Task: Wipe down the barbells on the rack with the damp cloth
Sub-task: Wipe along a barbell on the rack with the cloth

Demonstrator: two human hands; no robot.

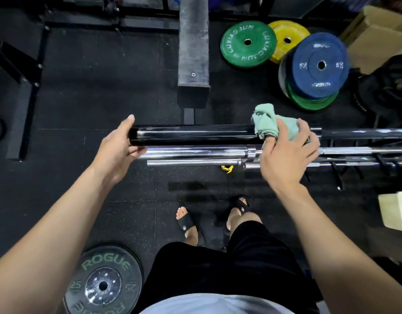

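Three barbells lie side by side, running left to right. The top one has a glossy black sleeve (195, 134). Below it sit a chrome sleeve (195, 152) and a thinner chrome bar (191, 163). My left hand (118, 146) cups the left end of the black sleeve, fingers over the top and thumb underneath. My right hand (288, 152) holds a bunched pale green cloth (267, 121) against the black barbell at the sleeve's inner end. The rack (336, 171) shows as dark pegs under the bars at the right.
Green (247, 44), yellow (288, 39) and blue (320, 64) plates lie stacked on the floor behind. A black Rogue plate (102, 284) lies near left. A grey padded bench (193, 48) stands behind the bars. Cardboard boxes (379, 35) sit far right. My sandalled feet (188, 223) are below the bars.
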